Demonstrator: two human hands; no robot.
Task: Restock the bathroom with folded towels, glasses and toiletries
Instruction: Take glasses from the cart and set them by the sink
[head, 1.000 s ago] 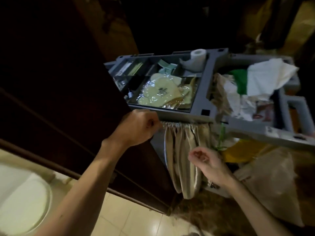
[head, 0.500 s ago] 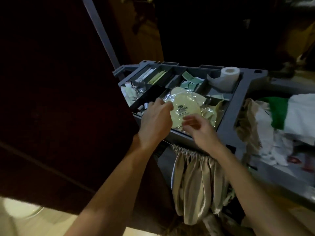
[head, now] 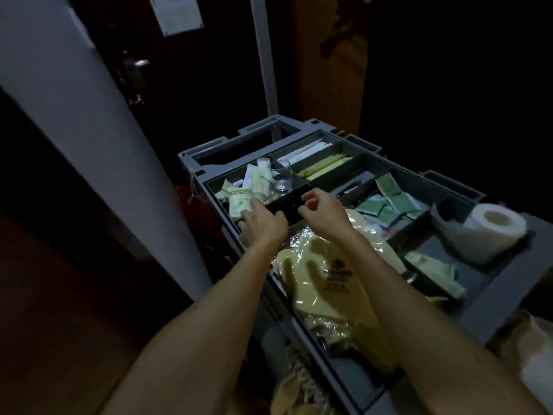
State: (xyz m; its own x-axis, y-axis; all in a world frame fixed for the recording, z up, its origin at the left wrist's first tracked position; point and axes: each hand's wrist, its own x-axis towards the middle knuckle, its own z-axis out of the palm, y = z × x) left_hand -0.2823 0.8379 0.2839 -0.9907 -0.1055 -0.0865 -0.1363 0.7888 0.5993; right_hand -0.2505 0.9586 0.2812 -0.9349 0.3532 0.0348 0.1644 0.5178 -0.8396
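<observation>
Both my hands have left the slipper pack (head: 329,283) and moved up the tray (head: 490,304). My left hand (head: 263,227) reaches straight-fingered onto the sachets (head: 239,202) beside 1 glass (head: 281,176). My right hand (head: 324,212) hovers curled; whether it pinches anything I cannot tell. I judge toiletry picking is starting.

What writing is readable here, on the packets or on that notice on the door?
Nothing can be read for certain.
Wrapped yellow pack: a dark logo and lines of print, too blurred.
Door notice: too dim to read.
Green sachets: print too small.
</observation>
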